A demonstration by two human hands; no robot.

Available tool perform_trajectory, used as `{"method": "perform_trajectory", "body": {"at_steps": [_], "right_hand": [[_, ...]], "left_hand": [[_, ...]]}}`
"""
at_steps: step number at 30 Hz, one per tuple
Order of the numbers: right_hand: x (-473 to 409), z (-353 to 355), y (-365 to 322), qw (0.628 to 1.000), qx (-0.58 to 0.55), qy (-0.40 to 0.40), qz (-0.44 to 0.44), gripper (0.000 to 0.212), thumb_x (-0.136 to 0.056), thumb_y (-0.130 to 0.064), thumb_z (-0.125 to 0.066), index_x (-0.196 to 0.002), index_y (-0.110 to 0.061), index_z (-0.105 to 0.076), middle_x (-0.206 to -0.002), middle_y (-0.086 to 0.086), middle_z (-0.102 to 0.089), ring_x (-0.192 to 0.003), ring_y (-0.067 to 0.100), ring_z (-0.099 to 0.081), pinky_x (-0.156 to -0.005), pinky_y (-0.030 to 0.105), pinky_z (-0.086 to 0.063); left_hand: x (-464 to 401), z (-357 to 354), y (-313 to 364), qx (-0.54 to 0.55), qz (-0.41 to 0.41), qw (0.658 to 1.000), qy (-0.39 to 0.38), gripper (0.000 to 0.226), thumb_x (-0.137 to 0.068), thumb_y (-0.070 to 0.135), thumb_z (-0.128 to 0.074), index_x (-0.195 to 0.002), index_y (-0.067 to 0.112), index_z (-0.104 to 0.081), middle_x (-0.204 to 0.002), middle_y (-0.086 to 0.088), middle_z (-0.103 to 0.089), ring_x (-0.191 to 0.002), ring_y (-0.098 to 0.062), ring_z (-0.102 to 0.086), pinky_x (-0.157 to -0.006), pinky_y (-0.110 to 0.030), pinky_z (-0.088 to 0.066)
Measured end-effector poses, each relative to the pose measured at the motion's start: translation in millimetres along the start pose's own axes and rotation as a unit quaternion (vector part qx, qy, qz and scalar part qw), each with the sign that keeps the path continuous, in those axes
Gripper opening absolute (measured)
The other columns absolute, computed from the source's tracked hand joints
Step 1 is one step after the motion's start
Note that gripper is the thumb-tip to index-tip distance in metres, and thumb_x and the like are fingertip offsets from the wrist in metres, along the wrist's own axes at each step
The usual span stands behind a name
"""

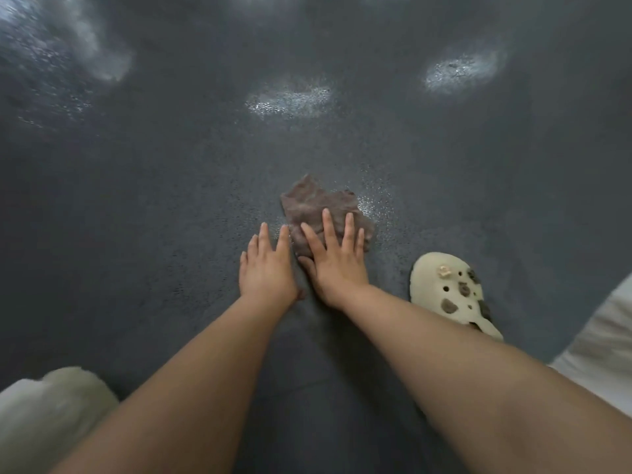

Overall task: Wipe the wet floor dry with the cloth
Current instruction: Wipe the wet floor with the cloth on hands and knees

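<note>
A crumpled brown cloth lies on the dark grey floor in the middle of the view. My right hand presses flat on the cloth's near part with straight, spread fingers. My left hand lies flat on the bare floor just left of the cloth, its fingertips near the cloth's edge. A glistening wet patch shows on the floor right beside the cloth's right edge.
A cream clog with charms stands on the floor right of my right hand. Pale trouser fabric shows at the lower left and right edge. Bright reflections shine on the floor farther away.
</note>
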State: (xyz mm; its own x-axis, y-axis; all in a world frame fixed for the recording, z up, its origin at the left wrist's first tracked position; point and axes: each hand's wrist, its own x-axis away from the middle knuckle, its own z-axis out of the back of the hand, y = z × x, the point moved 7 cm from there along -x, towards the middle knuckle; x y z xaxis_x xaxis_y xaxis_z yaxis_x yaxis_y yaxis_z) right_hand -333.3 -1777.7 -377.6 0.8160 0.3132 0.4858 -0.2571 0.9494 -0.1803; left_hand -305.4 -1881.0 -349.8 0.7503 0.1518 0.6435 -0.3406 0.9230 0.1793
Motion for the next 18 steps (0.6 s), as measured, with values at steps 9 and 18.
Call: {"method": "perform_trajectory", "body": {"at_steps": [9, 18], "right_hand": [[-25, 13, 19, 0.999, 0.018, -0.005, -0.029, 0.064, -0.096, -0.058, -0.02, -0.149, -0.036, 0.01, -0.156, 0.001, 0.025, -0.138, 0.038, 0.029, -0.11, 0.053, 0.019], [-37, 26, 48, 0.999, 0.033, -0.008, -0.02, 0.063, -0.097, -0.056, -0.019, -0.148, -0.036, 0.011, -0.156, -0.003, 0.025, -0.14, 0.033, 0.028, -0.111, 0.048, 0.018]], "left_hand": [[2, -2, 19, 0.02, -0.033, 0.999, -0.011, 0.112, -0.076, 0.035, -0.077, -0.151, 0.024, 0.005, -0.158, -0.007, 0.014, -0.146, -0.025, 0.005, -0.119, -0.039, -0.009], [-10, -9, 38, -0.051, -0.011, 0.998, -0.03, 0.108, -0.079, 0.041, -0.073, -0.151, 0.027, 0.006, -0.158, -0.009, 0.013, -0.145, -0.034, 0.003, -0.117, -0.041, -0.009]]}}
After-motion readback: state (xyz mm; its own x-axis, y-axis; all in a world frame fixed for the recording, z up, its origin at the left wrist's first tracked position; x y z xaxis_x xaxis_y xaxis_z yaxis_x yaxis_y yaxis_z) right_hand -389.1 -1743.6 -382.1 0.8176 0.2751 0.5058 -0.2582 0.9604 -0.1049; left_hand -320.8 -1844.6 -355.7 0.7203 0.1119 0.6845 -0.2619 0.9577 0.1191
